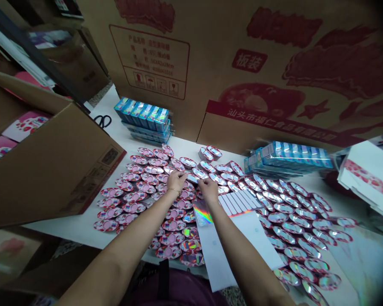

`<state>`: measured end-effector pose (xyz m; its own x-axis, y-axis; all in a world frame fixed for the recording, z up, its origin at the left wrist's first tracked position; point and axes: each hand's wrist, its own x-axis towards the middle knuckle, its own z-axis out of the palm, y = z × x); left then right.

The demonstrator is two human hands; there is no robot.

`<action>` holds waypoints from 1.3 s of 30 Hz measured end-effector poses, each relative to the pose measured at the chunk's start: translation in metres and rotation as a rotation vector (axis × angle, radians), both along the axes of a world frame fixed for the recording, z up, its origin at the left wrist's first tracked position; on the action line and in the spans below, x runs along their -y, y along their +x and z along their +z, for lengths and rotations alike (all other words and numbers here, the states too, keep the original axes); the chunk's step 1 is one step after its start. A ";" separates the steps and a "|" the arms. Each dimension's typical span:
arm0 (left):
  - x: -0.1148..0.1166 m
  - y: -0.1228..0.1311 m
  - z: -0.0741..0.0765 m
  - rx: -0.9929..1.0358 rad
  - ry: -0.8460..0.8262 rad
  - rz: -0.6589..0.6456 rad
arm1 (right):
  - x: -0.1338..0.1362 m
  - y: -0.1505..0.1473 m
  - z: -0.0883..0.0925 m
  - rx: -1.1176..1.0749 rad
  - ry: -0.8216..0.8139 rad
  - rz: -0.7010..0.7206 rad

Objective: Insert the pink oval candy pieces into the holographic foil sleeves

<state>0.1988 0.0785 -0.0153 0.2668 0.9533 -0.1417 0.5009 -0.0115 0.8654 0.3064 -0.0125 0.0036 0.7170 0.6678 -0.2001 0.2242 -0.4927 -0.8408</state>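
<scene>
My left hand (176, 180) and my right hand (208, 190) meet over the middle of the white table, their fingertips on either side of a silver oval blister tray (192, 178). Around them, several pink and holographic oval trays (130, 195) lie in overlapping rows. Silver-faced ones (293, 233) fan out to the right. Under my right wrist lies a rainbow holographic sheet (202, 211), next to a strip of white cards (239, 203) and a long white paper sheet (239, 250). A thin gold bracelet (174, 191) circles my left wrist.
Stacks of blue holographic boxes (142, 119) stand at the back, with more (289, 159) to the right. Black scissors (102, 121) lie at the back left. A large printed carton (242, 63) rises behind the table, a cardboard flap (51, 170) intrudes left, and a white box (368, 174) sits right.
</scene>
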 end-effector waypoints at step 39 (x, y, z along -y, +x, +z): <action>0.094 -0.003 0.003 -0.376 0.307 -0.489 | 0.117 0.030 0.027 0.535 0.132 0.660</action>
